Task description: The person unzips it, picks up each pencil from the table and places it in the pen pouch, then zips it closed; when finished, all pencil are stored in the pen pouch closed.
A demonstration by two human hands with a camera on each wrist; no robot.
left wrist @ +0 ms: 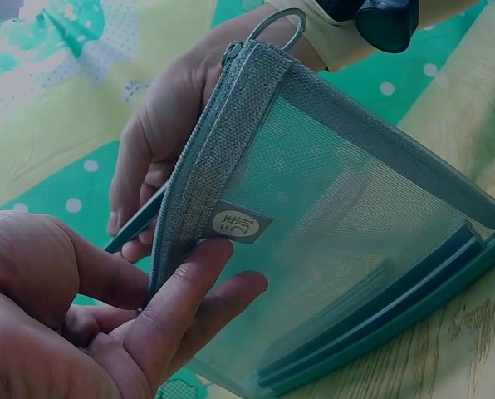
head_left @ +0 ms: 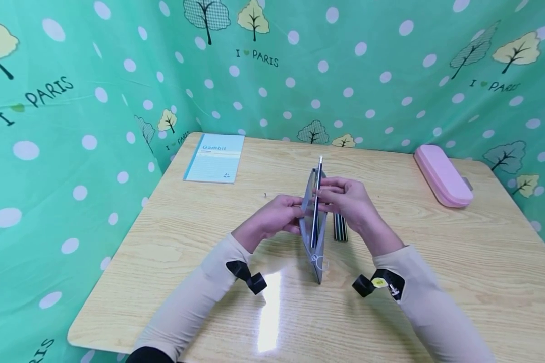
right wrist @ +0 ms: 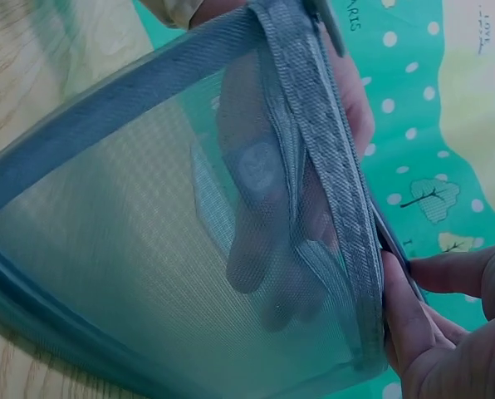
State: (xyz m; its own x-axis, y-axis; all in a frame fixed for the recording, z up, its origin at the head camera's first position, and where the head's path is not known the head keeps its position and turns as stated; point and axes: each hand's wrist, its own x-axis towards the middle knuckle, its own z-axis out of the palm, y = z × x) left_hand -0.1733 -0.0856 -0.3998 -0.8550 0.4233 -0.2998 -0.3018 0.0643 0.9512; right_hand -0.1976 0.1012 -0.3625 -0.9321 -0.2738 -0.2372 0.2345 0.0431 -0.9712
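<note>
Pouch (left wrist: 339, 216) of thin, see-through mesh is gaping at the centre of the head view; the left hand (head_left: 279, 217) is pinching its edge, while the right hand (head_left: 348, 201) is pinching a slim, straight pencil (head_left: 315, 222) at its mouth. For working well, I think the left hand should be keeping this mouth wide, so the pencil is not snagging on the coarse woven zip band (left wrist: 218, 154).

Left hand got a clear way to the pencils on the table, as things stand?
Probably not: the left hand grips the mesh pouch, which is between it and the pencils; the right hand is close beside them too.
</note>
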